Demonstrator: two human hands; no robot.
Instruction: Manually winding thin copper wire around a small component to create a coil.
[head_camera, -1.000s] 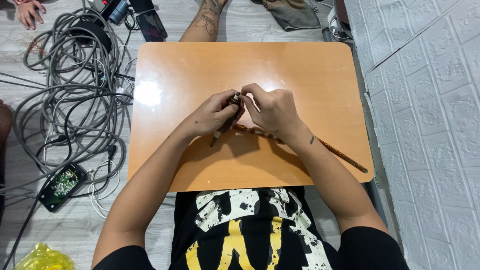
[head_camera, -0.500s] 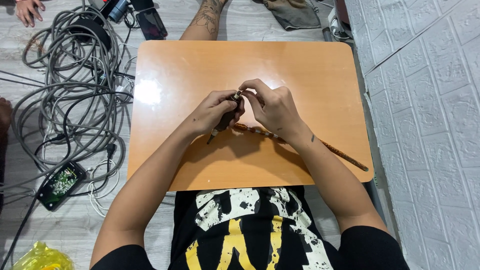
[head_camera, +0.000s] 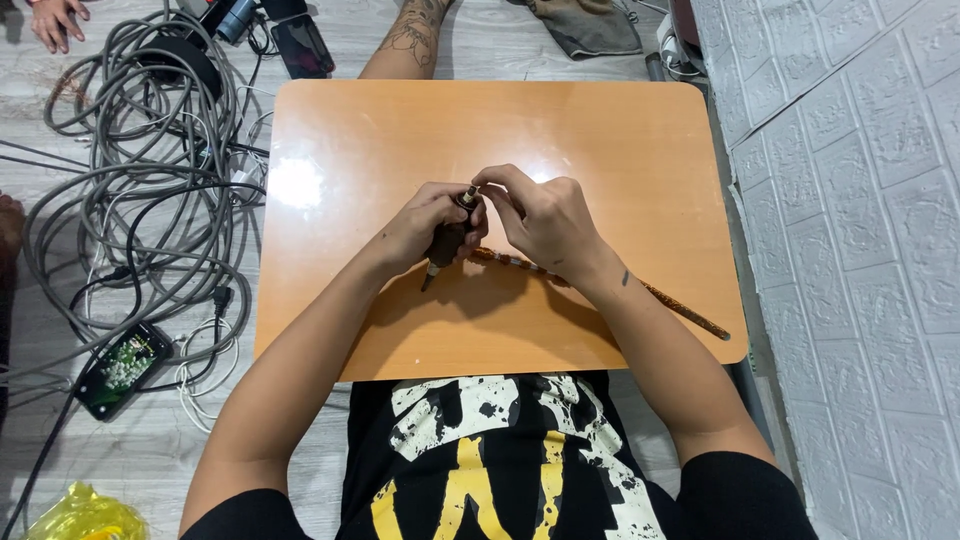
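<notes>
a glossy orange table (head_camera: 600, 130) with rounded corners carries a thin patterned brown stick (head_camera: 690, 310), lying slantwise toward its right edge; the table stands on grey plank floor (head_camera: 500, 40).

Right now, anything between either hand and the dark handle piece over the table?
Nothing visible. The left hand already grips the dark handle piece, and the right hand has fingertips at its top end. The thin patterned stick lies on the orange table, passing under the right wrist.

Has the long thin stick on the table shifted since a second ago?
No. The stick lies as before, its far tip by the right front corner of the orange table, running under the right hand.
</notes>
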